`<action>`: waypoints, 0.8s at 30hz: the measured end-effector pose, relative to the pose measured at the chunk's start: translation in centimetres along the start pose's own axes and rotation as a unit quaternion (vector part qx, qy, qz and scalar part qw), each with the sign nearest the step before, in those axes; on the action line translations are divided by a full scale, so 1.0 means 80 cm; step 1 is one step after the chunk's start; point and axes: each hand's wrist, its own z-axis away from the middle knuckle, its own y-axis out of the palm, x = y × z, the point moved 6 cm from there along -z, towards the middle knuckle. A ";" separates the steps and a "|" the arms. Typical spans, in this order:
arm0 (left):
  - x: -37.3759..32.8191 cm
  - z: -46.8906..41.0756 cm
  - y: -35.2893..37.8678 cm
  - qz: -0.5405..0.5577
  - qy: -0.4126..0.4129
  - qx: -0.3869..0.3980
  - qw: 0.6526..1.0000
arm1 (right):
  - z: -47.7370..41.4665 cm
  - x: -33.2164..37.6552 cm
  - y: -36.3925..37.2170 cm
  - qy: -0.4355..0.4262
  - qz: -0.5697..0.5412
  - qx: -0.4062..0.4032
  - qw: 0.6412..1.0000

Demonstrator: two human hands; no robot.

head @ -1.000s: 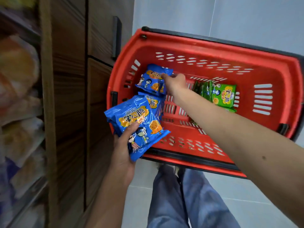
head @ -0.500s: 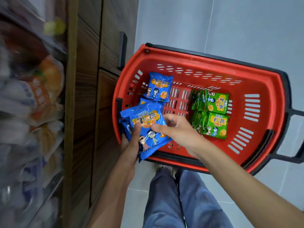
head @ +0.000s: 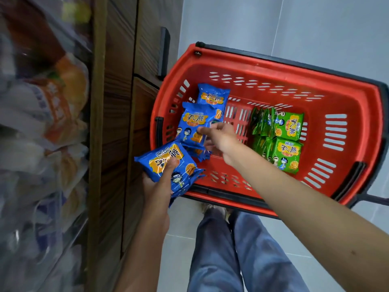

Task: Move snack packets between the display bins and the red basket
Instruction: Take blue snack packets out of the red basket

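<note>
Bare forearms with no sleeves showing, faded blue jeans on both legs, and dark shoes below

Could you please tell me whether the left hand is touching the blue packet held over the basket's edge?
Touching. The head view shows the left hand under the blue packet, thumb pressed on its front.

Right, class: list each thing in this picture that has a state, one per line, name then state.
left hand: closed on a stack of blue packets
stack of blue packets: held at the basket's near-left rim
right hand: fingers pinching one blue packet
blue packet: held over the basket's left side
far blue packet: lying in the basket
green packets: piled in the basket's right half
red basket: partly filled
</note>
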 end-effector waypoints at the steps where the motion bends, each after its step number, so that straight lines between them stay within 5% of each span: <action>1: 0.000 0.000 -0.001 -0.002 -0.002 0.007 1.000 | -0.005 0.004 0.004 -0.007 -0.016 -0.006 1.000; 7: -0.001 -0.004 0.000 -0.009 -0.010 0.027 1.000 | -0.043 0.043 -0.008 -0.049 -0.012 -0.091 0.995; 10: 0.000 -0.003 0.004 -0.001 -0.015 0.039 0.999 | -0.049 0.058 -0.017 -0.109 0.251 -0.146 0.951; 12: 0.002 -0.001 0.007 0.004 -0.019 0.046 0.999 | -0.046 0.063 -0.019 -0.139 0.333 -0.172 0.916; 18: 0.001 0.001 0.015 0.016 -0.019 0.052 0.998 | -0.016 0.048 -0.019 -0.178 0.316 -0.200 0.910; 20: -0.001 0.002 0.018 0.021 -0.020 0.051 0.998 | 0.005 0.038 -0.014 -0.210 0.264 -0.168 0.926; 24: -0.008 0.001 0.027 0.024 -0.016 0.066 0.997 | 0.054 0.001 0.011 -0.217 0.164 0.021 0.962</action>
